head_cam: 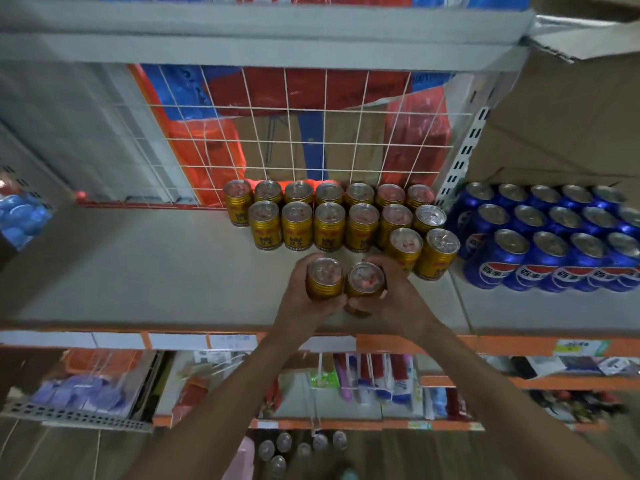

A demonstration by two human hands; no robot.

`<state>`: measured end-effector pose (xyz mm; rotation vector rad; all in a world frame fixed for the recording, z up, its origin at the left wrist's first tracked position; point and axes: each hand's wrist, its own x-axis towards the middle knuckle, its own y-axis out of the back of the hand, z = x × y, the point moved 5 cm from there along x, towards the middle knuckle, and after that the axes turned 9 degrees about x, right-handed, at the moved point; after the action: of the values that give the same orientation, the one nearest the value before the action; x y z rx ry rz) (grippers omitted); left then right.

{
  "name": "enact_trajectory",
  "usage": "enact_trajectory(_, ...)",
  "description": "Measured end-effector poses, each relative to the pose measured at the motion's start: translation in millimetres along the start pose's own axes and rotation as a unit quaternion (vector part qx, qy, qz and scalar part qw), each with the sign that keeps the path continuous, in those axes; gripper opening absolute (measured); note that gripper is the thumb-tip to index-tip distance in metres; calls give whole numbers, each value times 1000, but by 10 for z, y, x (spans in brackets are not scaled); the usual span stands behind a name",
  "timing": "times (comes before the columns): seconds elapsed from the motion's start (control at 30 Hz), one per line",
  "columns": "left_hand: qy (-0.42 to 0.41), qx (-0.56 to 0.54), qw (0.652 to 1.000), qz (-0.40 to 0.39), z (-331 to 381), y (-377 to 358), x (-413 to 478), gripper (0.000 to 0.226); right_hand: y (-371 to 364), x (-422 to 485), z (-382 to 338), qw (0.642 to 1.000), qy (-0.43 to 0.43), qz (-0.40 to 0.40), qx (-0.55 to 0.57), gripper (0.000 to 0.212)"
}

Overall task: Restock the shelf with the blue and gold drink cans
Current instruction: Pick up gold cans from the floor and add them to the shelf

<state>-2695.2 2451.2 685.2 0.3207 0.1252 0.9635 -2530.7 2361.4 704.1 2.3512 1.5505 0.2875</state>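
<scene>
- Two bare arms stretch forward from below, the hands side by side over the front part of the shelf (145, 271).
- The left hand (300, 301) curls its fingers round an upright gold can (324, 276).
- The right hand (396, 301) clasps a second gold can (366, 279), which leans slightly and touches the first.
- Both sit just before the standing gold rows (329, 223); the blue cans (550, 251) stand to the right.
- Fingers hide the held cans' lower halves, so I cannot tell whether they rest on the shelf.
- The floor cans (303, 448) are blurred.
</scene>
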Motion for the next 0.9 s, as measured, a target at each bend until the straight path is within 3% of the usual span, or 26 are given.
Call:
enact_trajectory(0.17,-23,36,999,-28,-24,3,-51,91,-6,-117,-75,982,94,6,-166,81)
enact_trajectory(0.27,-56,136,989,-25,25,97,-93,97,-28,-234,-165,930,192,36,-310,78)
enact_trajectory(0.33,-118,244,962,-17,113,176,-119,90,-35,-304,-188,905,226,49,-356,71)
enact_trajectory(0.4,-188,334,924,-17,184,194,-133,81,-44,-342,-195,891,238,56,-382,63)
enact_trajectory(0.47,-206,371,905,-24,181,173,-126,78,-56,-353,-182,882,239,59,-401,61)
enact_trajectory(0.9,-236,423,875,-20,174,23,143,80,-94,-129,-98,850,254,105,-450,58)
